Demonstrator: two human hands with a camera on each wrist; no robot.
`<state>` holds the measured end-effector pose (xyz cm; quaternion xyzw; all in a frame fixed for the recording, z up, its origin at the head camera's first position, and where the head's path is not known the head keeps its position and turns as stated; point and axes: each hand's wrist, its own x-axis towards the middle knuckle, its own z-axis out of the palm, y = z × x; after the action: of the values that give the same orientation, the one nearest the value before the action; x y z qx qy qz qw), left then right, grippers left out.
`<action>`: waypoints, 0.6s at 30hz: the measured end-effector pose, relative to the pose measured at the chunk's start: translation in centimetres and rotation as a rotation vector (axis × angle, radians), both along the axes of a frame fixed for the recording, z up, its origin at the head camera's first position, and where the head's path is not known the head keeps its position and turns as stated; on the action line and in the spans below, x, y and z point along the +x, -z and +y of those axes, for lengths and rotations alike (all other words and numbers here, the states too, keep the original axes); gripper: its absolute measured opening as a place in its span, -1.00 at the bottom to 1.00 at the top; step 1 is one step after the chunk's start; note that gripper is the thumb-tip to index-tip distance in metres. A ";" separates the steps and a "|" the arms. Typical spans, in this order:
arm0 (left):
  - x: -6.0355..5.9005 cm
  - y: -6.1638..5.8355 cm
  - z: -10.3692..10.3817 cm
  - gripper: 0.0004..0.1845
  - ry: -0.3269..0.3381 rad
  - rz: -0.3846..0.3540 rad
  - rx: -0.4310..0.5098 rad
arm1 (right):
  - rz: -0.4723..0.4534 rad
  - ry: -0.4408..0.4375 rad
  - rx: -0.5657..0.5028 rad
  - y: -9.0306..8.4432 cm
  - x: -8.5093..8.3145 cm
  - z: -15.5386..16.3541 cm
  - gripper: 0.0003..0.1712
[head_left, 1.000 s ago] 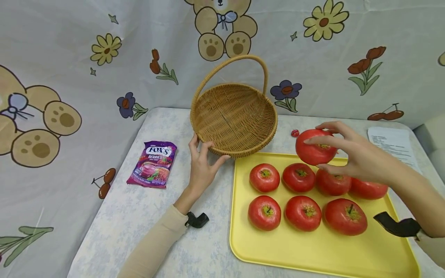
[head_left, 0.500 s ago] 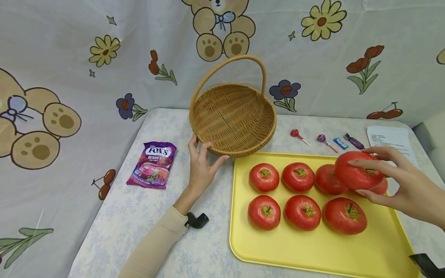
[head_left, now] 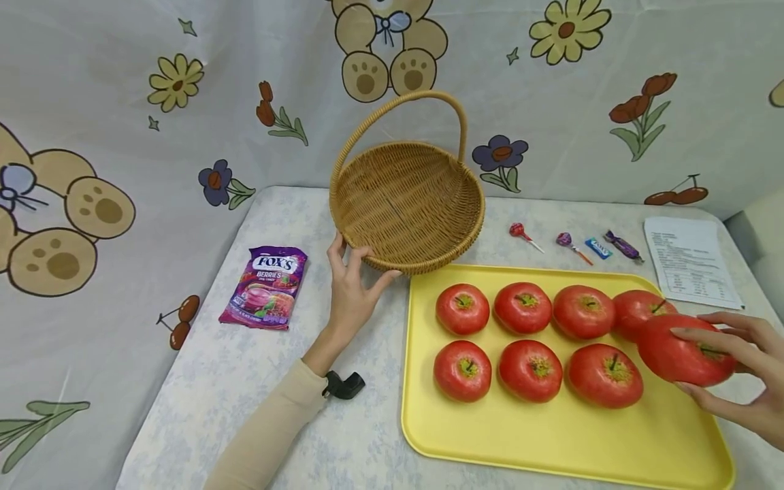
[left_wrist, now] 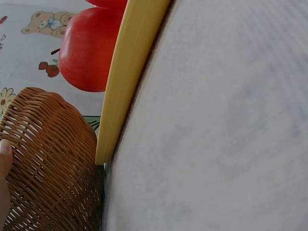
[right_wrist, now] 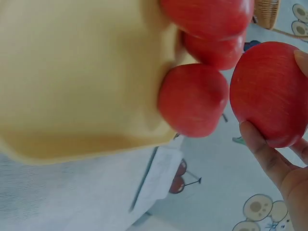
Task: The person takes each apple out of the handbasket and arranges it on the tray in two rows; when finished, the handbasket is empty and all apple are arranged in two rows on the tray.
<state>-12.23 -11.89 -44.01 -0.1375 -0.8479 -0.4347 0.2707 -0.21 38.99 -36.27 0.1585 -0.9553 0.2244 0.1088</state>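
Note:
My right hand (head_left: 756, 381) holds a red apple (head_left: 680, 350) over the right part of a yellow tray (head_left: 520, 435). In the right wrist view the thumb and fingertips grip that apple (right_wrist: 269, 94) around its sides. Several more red apples (head_left: 541, 371) sit on the tray in two rows. My left hand (head_left: 352, 296) holds the near left rim of a wicker basket (head_left: 407, 204), which leans with its hollow toward me and has nothing in it. A digit of that hand touches the basket's weave (left_wrist: 53, 163) in the left wrist view.
A purple candy bag (head_left: 266, 289) lies left of the basket. Two lollipops (head_left: 517, 230) and two wrapped sweets (head_left: 621, 245) lie behind the tray. A printed paper sheet (head_left: 692, 262) lies at the back right. A patterned cloth (head_left: 275, 61) hangs behind the table.
My right hand has carried the apple right and toward me, from near the basket side to the tray's right edge. The lollipops and sweets came into sight. The left hand keeps its place.

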 end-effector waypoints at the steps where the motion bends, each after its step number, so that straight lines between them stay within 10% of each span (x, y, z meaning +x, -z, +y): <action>1: 0.0 -0.1 0.0 -0.45 0.001 -0.001 -0.001 | -0.008 0.009 0.005 0.3 0.3 0.2 0.09; 18: 0.1 -0.2 0.0 -0.45 0.005 0.005 -0.010 | -0.237 0.049 -0.024 5.1 2.7 1.5 -0.03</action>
<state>-12.18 -11.87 -43.84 -0.1420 -0.8489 -0.4310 0.2710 2.50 40.51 -41.38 0.1059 -0.9624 0.2500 0.0026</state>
